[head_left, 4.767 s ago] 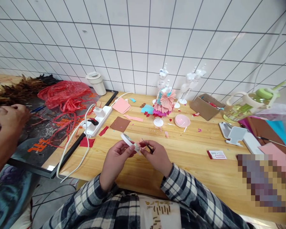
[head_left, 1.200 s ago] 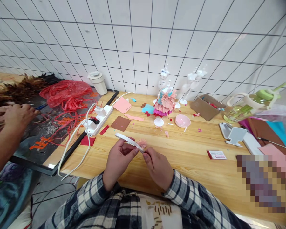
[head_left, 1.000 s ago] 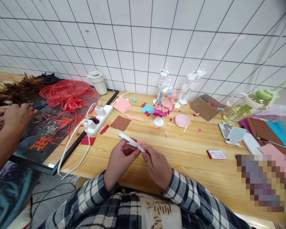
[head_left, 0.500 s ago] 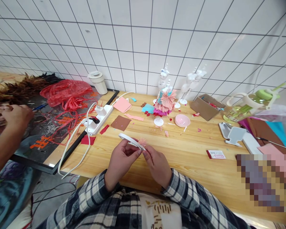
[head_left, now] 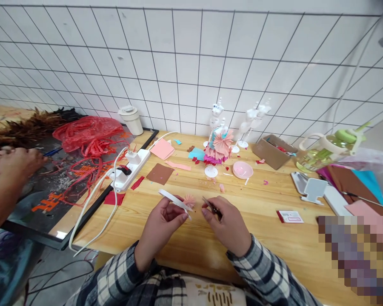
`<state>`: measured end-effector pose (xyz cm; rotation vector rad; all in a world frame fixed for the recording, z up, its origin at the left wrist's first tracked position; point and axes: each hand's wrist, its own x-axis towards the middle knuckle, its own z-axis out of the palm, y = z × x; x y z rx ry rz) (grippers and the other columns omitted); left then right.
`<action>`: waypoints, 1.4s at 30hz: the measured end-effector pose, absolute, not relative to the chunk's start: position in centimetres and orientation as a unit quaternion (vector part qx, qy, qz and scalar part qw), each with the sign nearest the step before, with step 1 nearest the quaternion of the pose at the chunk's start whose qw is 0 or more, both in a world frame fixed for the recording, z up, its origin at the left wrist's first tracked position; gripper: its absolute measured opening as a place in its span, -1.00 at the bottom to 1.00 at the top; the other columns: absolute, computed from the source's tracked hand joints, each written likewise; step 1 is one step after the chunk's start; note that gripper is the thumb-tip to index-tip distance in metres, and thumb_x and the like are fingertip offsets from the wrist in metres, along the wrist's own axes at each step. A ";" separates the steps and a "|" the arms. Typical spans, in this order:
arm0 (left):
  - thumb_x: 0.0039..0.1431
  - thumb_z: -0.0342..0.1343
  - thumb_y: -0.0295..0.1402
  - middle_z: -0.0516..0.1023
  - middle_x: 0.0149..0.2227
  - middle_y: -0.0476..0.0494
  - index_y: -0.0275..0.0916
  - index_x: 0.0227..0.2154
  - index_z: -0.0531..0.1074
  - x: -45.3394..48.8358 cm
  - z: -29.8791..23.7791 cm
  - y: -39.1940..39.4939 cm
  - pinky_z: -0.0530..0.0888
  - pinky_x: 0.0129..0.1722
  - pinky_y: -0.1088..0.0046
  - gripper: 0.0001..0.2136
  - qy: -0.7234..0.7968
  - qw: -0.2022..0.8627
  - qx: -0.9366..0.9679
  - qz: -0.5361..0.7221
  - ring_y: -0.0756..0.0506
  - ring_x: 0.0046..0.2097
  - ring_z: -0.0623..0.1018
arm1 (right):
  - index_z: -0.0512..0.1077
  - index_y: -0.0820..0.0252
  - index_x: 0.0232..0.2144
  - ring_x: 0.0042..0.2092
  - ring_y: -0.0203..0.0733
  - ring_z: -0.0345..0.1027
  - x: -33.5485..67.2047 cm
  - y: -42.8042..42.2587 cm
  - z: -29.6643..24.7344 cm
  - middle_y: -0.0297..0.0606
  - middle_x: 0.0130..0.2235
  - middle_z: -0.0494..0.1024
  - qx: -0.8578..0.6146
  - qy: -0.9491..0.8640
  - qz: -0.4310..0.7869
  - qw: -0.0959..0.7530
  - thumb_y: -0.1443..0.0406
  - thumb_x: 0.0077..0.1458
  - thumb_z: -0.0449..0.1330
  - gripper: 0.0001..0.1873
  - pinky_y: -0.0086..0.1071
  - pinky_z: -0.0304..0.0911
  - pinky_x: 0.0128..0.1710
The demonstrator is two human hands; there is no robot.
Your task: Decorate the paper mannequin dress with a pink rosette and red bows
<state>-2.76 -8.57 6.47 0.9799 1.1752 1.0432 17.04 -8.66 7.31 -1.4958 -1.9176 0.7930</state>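
- Lower centre of the frame: the left hand (head_left: pixel 164 219) grips a flat white tape ring (head_left: pixel 172 198), with a small pink pleated paper rosette (head_left: pixel 189 200) at its fingertips.
- Just to its right, the right hand (head_left: pixel 230 223) pinches a thin dark metal tool (head_left: pixel 211 206), apart from the rosette.
- Both hands hover over the light wooden bench (head_left: pixel 261 199).

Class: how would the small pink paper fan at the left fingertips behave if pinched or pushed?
Probably very light: the fan is thin pleated paper. Likely crushes easily, as its pleats look fine. It looks flat, so it would probably slide, not roll.
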 end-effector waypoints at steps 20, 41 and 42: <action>0.03 0.17 0.08 0.64 -0.42 -0.16 -0.26 -0.21 0.43 -2.6 7.1 -8.8 0.47 -0.37 0.41 -0.52 0.569 0.572 0.457 0.374 -0.14 -0.34 0.63 | 0.40 0.18 -0.39 -0.38 -0.26 0.35 14.6 -8.2 6.5 -0.32 -0.42 0.51 -0.500 -0.647 0.445 0.365 0.27 0.09 0.15 -0.91 -0.39 0.24 -0.35; -0.18 0.39 -0.27 0.63 -0.39 -0.06 -0.24 -0.24 0.42 -2.3 6.4 -8.5 0.51 -0.25 0.39 -0.59 0.511 0.603 0.424 0.443 -0.08 -0.33 0.60 | 0.44 0.18 -0.30 -0.28 -0.21 0.35 14.3 -8.4 5.7 -0.25 -0.31 0.51 -0.524 -0.709 0.342 0.325 0.32 0.13 0.17 -0.93 -0.35 0.24 -0.27; -0.18 0.39 -0.27 0.63 -0.38 -0.07 -0.23 -0.24 0.42 -2.3 6.4 -8.5 0.52 -0.24 0.38 -0.59 0.511 0.603 0.425 0.441 -0.08 -0.33 0.60 | 0.44 0.18 -0.29 -0.28 -0.21 0.35 14.3 -8.5 5.7 -0.25 -0.31 0.52 -0.524 -0.712 0.339 0.322 0.32 0.14 0.17 -0.92 -0.35 0.24 -0.26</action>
